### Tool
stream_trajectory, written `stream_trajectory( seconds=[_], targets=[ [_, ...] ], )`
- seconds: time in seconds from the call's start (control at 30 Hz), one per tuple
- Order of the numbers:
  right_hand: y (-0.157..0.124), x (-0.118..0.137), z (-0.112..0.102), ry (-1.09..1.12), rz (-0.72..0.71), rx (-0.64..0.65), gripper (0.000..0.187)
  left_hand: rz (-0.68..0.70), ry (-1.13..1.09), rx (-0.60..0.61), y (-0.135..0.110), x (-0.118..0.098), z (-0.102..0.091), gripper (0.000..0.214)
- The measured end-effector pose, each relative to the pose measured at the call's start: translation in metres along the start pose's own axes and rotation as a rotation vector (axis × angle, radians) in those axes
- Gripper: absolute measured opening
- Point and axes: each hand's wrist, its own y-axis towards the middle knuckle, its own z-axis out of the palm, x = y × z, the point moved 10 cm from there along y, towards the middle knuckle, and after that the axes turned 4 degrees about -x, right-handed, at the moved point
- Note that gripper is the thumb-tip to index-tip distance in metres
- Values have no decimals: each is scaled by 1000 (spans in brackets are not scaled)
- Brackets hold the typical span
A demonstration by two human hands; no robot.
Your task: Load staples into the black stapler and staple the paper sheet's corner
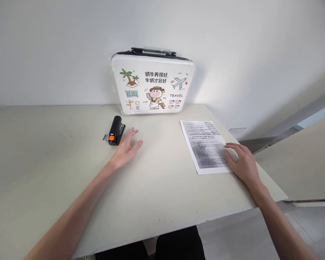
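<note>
My left hand (126, 148) is over the table with its fingers apart and nothing in it. Just beyond it, to the left, a black stapler (116, 130) with an orange button lies on the table. A small strip of staples (105, 137) shows beside the stapler's left edge. On the right, my right hand (243, 162) rests at the right edge of a printed sheet of paper (203, 146). Its fingers are slightly bent and apart, and its fingertips lie at the paper's margin. The sheet is flat and covered in dark printed text.
A white case (154, 85) with cartoon travel pictures and a black handle stands at the back, leaning against the wall (70, 50). The pale table (151, 191) ends at a front edge above my dark-clothed legs (178, 245). Another pale surface (300, 162) lies at the right.
</note>
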Motion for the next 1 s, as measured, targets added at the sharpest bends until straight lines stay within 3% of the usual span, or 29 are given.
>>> stream_trajectory(
  seconds=[0.1, 0.33, 0.57, 0.83, 1.0],
  targets=[
    [-2, 5, 6, 14, -29, 54, 33, 74, 112, -70, 6, 4, -9, 65],
    [-10, 20, 19, 66, -22, 227, 41, 178, 548, -107, 11, 11, -16, 62],
    [-24, 48, 19, 136, -53, 293, 41, 212, 581, -151, 10, 9, -38, 50],
    [-47, 119, 21, 345, -73, 421, 39, 208, 400, -117, 16, 9, -60, 32],
    [-63, 177, 25, 454, -49, 475, 39, 203, 384, -118, 15, 8, -64, 38]
  ],
)
